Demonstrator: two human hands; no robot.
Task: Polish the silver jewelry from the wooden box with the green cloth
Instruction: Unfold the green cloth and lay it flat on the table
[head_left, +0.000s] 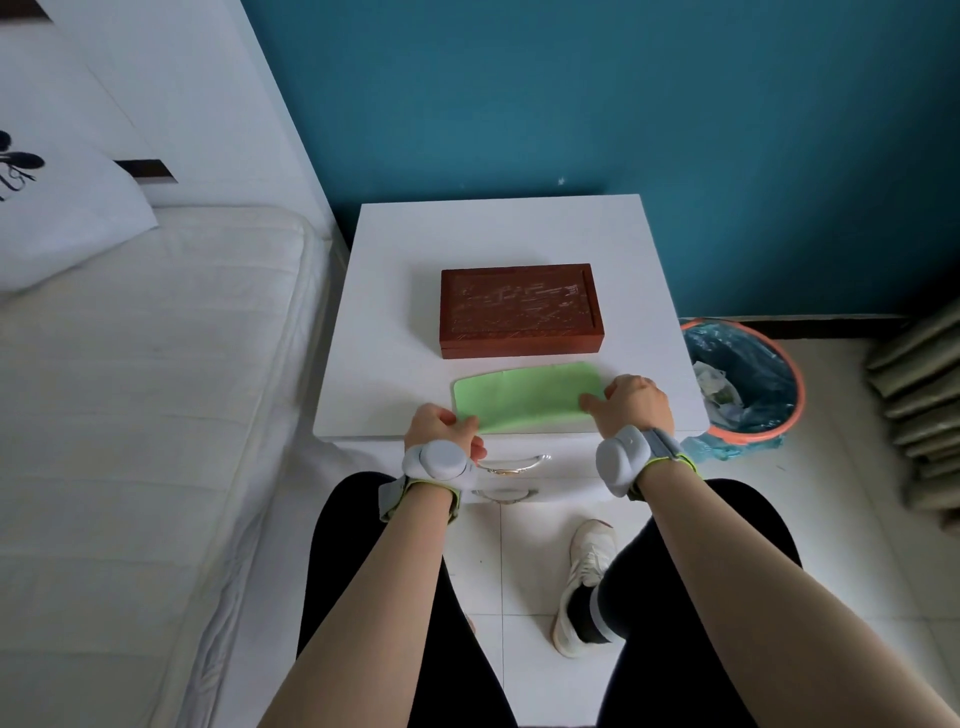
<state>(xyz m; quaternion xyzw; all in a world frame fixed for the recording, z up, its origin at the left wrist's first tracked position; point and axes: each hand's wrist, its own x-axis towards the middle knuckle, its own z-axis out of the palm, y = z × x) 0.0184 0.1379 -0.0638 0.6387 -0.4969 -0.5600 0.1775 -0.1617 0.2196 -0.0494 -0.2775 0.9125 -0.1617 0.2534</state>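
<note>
My forearms reach forward over my knees, each wrist carrying a grey strapped device. My left hand pinches the near left corner of the green cloth, fingers curled on it. My right hand grips the cloth's right end, fingers curled over the edge. The cloth lies flat along the near edge of the white nightstand top. Just behind it, toward the middle of the top, sits the carved wooden box, lid closed; the jewelry is not visible. An orange-rimmed waste bin with a blue liner stands on the floor at the nightstand's right side. A white mattress lies along its left.
</note>
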